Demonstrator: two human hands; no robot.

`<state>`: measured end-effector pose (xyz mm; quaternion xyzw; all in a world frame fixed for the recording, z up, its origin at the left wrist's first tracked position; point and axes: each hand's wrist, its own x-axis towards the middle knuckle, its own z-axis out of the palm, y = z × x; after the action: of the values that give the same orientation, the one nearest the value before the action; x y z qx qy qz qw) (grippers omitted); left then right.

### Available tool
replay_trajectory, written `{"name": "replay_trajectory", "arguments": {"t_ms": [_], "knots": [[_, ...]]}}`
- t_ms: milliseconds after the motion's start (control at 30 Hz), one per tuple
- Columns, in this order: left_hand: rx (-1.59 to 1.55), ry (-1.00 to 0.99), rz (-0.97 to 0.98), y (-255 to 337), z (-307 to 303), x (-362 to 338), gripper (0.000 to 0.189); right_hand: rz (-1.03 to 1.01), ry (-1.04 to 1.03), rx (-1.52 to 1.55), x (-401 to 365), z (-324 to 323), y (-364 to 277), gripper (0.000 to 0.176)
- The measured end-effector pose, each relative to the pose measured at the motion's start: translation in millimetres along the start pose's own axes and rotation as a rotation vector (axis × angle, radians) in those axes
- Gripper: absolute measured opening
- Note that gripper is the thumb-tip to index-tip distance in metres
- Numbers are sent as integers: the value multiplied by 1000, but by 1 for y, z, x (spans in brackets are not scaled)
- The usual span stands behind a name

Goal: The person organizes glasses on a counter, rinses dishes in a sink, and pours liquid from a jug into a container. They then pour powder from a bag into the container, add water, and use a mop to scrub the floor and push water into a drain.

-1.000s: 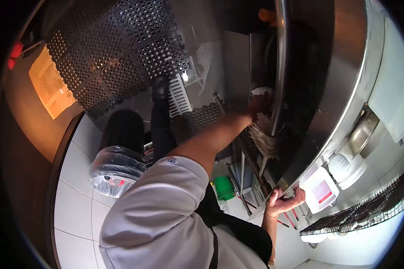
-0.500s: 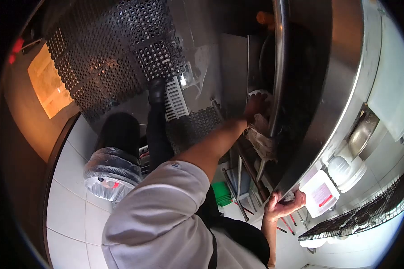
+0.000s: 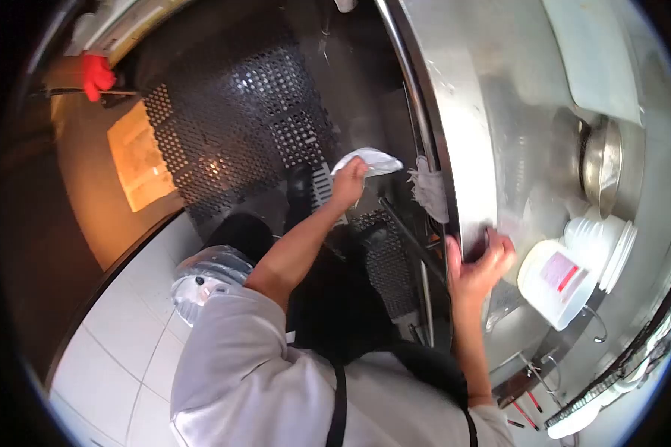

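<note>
My left hand [image 3: 347,182] is closed on the edge of a thin white dish [image 3: 379,162], seen tilted over the floor beside the steel counter; its exact kind is not clear. A greyish rag [image 3: 428,190] hangs on the metal rail [image 3: 417,104] just right of the dish, apart from my left hand. My right hand [image 3: 481,268] rests at the front edge of the steel counter [image 3: 462,134], thumb and fingers spread apart. A white tub [image 3: 558,281] with a red-marked label stands on the counter to its right.
A metal bowl [image 3: 602,167], stacked white containers [image 3: 600,242] and a pale board [image 3: 593,56] are on the counter. Black perforated mats [image 3: 224,134] and a light drain grate [image 3: 322,186] cover the floor. A plastic-wrapped bin [image 3: 212,272] stands at left. Something red [image 3: 97,77] is at upper left.
My left hand has come out from under the counter, past the rail, and now holds the white dish over the floor. My right hand stays at the counter edge. The view has shifted.
</note>
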<state>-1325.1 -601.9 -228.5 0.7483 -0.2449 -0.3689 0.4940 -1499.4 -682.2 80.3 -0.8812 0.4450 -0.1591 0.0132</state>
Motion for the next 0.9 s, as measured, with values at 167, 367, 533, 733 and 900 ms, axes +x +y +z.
{"name": "replay_trajectory", "arguments": {"t_ms": [167,367,533,733,900], "knots": [[148,233,45,87,-117,-72,21,-26,114,240,-5,-18,0,65],[-265,148,279,284,-176,-134,18,-60,59,913,-41,-37,9,68],[-618,-216,417,410,-139,-157,16,-82,-107,1422,-22,-82,10,96],[-388,-473,434,523,-35,-151,17,-252,254,1669,3,-129,55,76],[-81,-618,473,591,58,-150,20,99,470,2077,1,-132,76,62]]}}
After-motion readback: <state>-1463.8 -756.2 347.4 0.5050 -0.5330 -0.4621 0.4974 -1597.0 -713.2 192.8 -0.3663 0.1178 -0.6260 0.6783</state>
